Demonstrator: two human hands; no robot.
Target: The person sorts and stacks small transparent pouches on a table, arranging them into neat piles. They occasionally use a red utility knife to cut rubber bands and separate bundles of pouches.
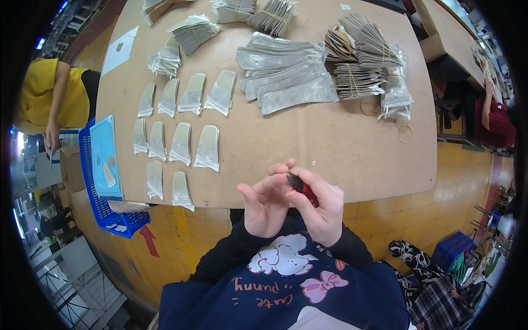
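Observation:
Close to the near edge of the table, my right hand (322, 206) is closed around small red-handled snips (304, 190) with a dark tip. The tip points up and left, toward the fingers of my left hand (265, 208). That hand is open, palm turned inward, its thumb held apart; its fingertips are by the tip of the snips, and whether they touch it I cannot tell. To the left lie several tapered grey-and-cream pieces (180, 144) in loose rows. Beyond my hands is a fanned pile of larger silvery-grey curved pieces (291, 71).
Banded stacks of grey pieces (360, 81) stand at the far right, with loose rubber bands (404, 132) beside them. More bundles (192, 33) line the far side. A blue basket (102, 212) with a light-blue board (104, 157) adjoins the left edge. A person in yellow (41, 96) is at left.

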